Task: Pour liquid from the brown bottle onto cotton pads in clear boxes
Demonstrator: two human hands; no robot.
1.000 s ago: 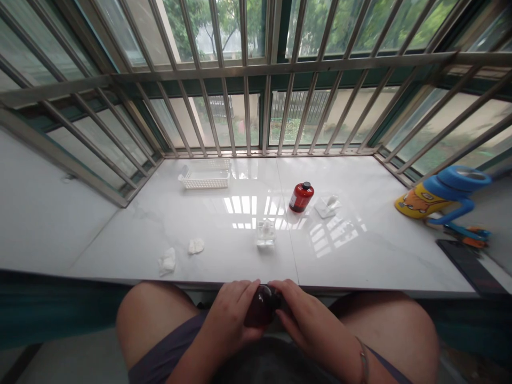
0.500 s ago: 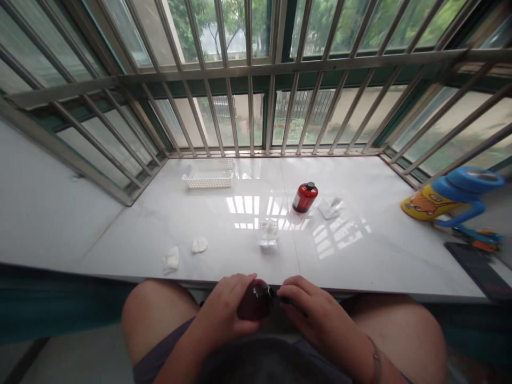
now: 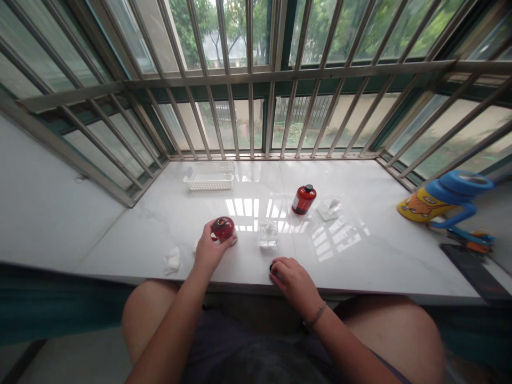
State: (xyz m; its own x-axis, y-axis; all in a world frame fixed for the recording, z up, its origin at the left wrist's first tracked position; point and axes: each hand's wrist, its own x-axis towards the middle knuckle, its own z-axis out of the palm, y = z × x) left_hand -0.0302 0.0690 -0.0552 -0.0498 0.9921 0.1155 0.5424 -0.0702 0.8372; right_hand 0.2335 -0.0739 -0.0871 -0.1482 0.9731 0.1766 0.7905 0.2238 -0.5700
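Observation:
Fingers of my left hand [image 3: 210, 246] wrap round a dark red bottle [image 3: 224, 228] at the left of the white ledge; its top shows an uncapped mouth. Near the front edge my right hand [image 3: 294, 280] pinches a small black cap [image 3: 271, 268], mostly hidden by the fingers. Between and beyond the hands stands a clear glass container [image 3: 268, 234]. A second red bottle [image 3: 304, 200], with its black cap on, stands farther back. To its right lies a clear glass lid [image 3: 330, 209].
A white perforated basket [image 3: 210, 177] stands at the back left. Crumpled white tissue [image 3: 172, 261] lies near the front left, another piece partly behind my left hand. On the right are a blue and yellow flask [image 3: 442, 197] and a black phone [image 3: 466, 272]. Metal bars close off the window.
My left hand has carried the bottle from my lap up onto the ledge. The cap has come away from the bottle, and my right hand has moved with it to the ledge's front edge.

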